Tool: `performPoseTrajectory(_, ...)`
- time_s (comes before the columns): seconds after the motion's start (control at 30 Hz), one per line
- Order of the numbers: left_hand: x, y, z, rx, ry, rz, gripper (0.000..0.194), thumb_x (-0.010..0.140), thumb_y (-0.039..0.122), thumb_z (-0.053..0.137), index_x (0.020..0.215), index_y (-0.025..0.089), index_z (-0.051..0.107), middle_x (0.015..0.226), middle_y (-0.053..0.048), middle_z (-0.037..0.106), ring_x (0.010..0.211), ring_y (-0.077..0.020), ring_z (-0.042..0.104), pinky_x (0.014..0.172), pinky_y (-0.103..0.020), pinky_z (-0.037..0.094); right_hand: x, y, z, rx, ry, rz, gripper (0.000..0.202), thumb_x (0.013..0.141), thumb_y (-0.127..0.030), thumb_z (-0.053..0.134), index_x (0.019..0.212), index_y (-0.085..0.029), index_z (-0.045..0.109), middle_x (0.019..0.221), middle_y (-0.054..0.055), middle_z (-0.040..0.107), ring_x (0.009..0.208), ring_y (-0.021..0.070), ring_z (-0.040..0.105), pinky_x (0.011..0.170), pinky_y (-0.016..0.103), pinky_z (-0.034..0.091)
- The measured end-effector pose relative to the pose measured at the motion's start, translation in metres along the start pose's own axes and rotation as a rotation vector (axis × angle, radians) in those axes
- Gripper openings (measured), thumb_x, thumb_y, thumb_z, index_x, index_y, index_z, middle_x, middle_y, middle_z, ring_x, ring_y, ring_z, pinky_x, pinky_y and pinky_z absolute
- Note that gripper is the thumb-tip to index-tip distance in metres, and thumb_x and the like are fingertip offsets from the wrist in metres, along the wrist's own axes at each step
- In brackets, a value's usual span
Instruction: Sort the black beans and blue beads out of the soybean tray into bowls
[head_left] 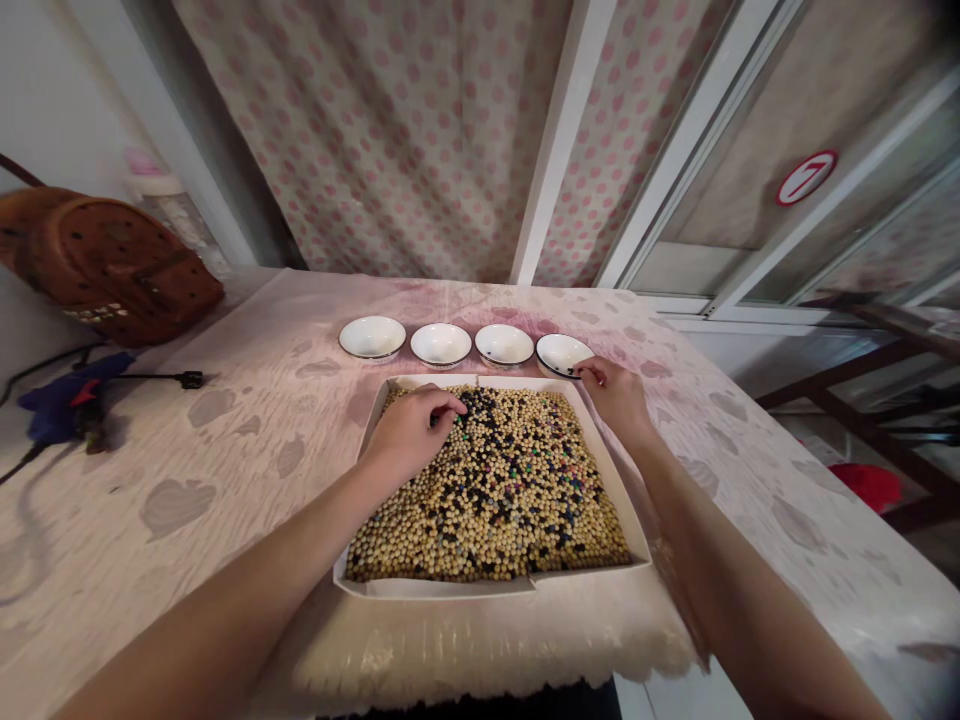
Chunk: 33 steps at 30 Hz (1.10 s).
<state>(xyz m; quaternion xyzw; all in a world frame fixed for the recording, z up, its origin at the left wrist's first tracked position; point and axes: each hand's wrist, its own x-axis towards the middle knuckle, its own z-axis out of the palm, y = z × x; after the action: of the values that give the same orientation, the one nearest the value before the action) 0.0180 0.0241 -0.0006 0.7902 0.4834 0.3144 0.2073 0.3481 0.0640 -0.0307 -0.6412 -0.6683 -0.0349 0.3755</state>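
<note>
A shallow white box (641, 562) is filled with small tan, black and coloured beads (495, 490). Over the beads at the box's upper left, my left hand (415, 428) has its thumb and index finger pinched together at a dark patch; what they hold is too small to name. Four white bowls with dark rims stand in a row behind the box. At the rim of the rightmost bowl (561, 352), my right hand (616, 395) has its fingers closed near a few dark specks. A dark speck lies in the third bowl (504, 345).
The other two bowls (372, 338) stand to the left. A blue glue gun (64, 400) with a cable and a brown bag (112, 262) lie at the far left. Behind the cloth-covered table (262, 370) hangs a dotted curtain (420, 130).
</note>
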Motion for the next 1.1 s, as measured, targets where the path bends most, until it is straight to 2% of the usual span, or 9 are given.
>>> performPoseTrajectory(0.17,0.000,-0.001,0.000,0.001,-0.009,-0.017,0.022,0.087,0.013,0.056,0.092,0.025,0.074,0.094,0.001,0.075,0.075,-0.0161,0.065,0.072,-0.031,0.051,-0.002,-0.014,-0.010,0.084,0.068,0.013,0.024,0.085,-0.028,0.050,0.090,-0.020,0.072,0.090,0.008,0.074,0.072,0.0211,0.064,0.071,0.034,0.048)
performPoseTrajectory(0.23,0.000,-0.001,0.000,0.004,-0.016,-0.021,0.022,0.087,0.013,0.056,0.092,0.025,0.074,0.095,0.001,0.075,0.077,-0.0163,0.066,0.073,-0.031,0.052,-0.006,-0.026,-0.016,0.137,0.042,0.015,0.023,0.085,-0.028,0.051,0.091,-0.020,0.072,0.091,0.007,0.074,0.073,0.0205,0.064,0.071,0.033,0.048)
performPoseTrajectory(0.3,0.001,0.000,0.000,0.003,-0.024,-0.019,0.023,0.086,0.013,0.056,0.093,0.024,0.074,0.096,0.000,0.075,0.079,-0.0167,0.066,0.074,-0.031,0.052,-0.011,-0.039,-0.021,0.192,-0.066,0.006,0.022,0.086,-0.027,0.051,0.093,-0.021,0.072,0.089,0.005,0.074,0.075,0.0199,0.064,0.071,0.033,0.048)
performPoseTrajectory(0.43,0.000,-0.001,0.000,0.008,-0.028,-0.025,0.022,0.087,0.014,0.055,0.093,0.024,0.074,0.094,0.000,0.075,0.077,-0.0168,0.067,0.072,-0.031,0.052,-0.024,-0.064,-0.025,0.266,-0.409,-0.114,0.023,0.088,-0.023,0.050,0.095,-0.024,0.071,0.090,0.002,0.073,0.079,0.0190,0.066,0.073,0.033,0.049)
performPoseTrajectory(0.57,0.000,-0.001,0.000,0.009,-0.025,-0.029,0.022,0.087,0.014,0.056,0.092,0.025,0.074,0.094,0.000,0.075,0.074,-0.0158,0.066,0.072,-0.031,0.052,-0.031,-0.074,-0.024,0.234,-0.553,-0.230,0.024,0.087,-0.016,0.048,0.094,-0.024,0.070,0.094,0.003,0.071,0.086,0.0201,0.064,0.079,0.036,0.048)
performPoseTrajectory(0.97,0.001,0.000,0.000,0.004,-0.046,-0.043,0.021,0.088,0.015,0.056,0.094,0.024,0.074,0.096,0.001,0.075,0.080,-0.0164,0.066,0.074,-0.031,0.050,-0.033,-0.070,-0.017,0.120,-0.592,-0.285,0.018,0.083,-0.008,0.052,0.092,-0.020,0.063,0.089,0.006,0.062,0.085,0.0210,0.057,0.078,0.036,0.045)
performPoseTrajectory(1.1,0.001,-0.002,0.000,-0.011,-0.047,-0.048,0.022,0.087,0.014,0.055,0.094,0.024,0.074,0.097,0.001,0.075,0.081,-0.0164,0.066,0.074,-0.030,0.050,-0.035,-0.069,-0.012,0.092,-0.559,-0.281,0.022,0.083,-0.007,0.053,0.101,-0.019,0.060,0.100,0.009,0.060,0.092,0.0223,0.055,0.084,0.037,0.046)
